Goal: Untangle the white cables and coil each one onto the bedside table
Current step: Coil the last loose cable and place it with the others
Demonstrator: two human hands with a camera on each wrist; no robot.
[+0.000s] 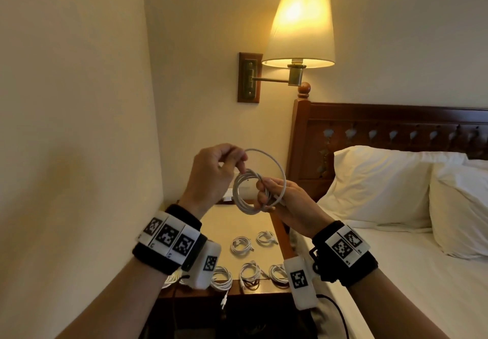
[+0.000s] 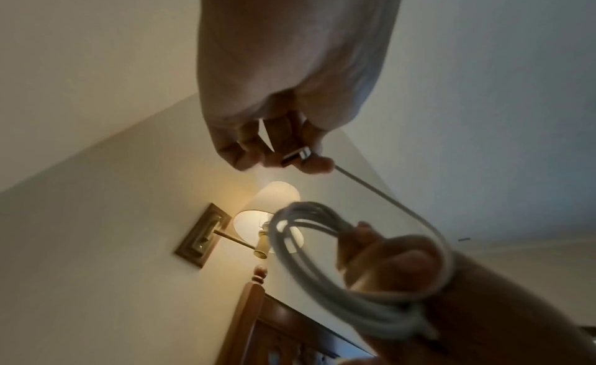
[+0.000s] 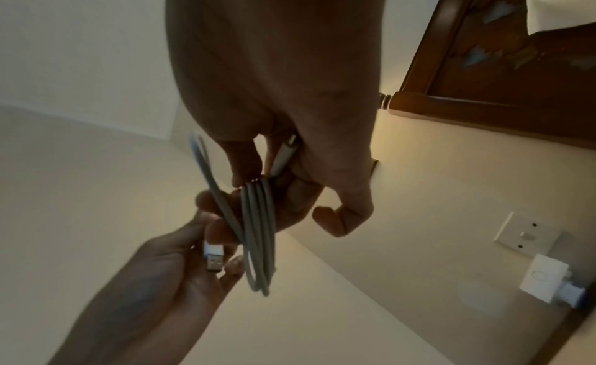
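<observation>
The right hand (image 1: 284,201) is pinching a coil of white cable (image 1: 249,193) in the air above the tabletop (image 1: 224,222), its fingers curled round the gathered turns on the coil's right side. The left hand (image 1: 211,172) is pinching the plug end (image 2: 296,155) of the same cable between thumb and fingertips, and one wide, slack last loop (image 1: 274,164) is arching from there over to the bundle.

The coil is standing roughly upright, its open face turned toward the person, so in the right wrist view the turns are reading as a long narrow bundle running up and down. The metal tip of the plug in the left hand is pointing back toward the wrist, away from the coil.

Five finished coils (image 1: 241,245) are already lying on the tabletop below, one with its plug (image 1: 224,300) dangling over the front edge.

Risks, as I judge them: the last loop is much wider than the others, so if it is laid in slack it may spring out and loosen the whole bundle. If the right hand's pinch is eased while the plug is being tucked, the turns could fan apart. Set down carelessly, the new coil could land on a neighbour and tangle, or nudge the overhanging one off the edge.
</observation>
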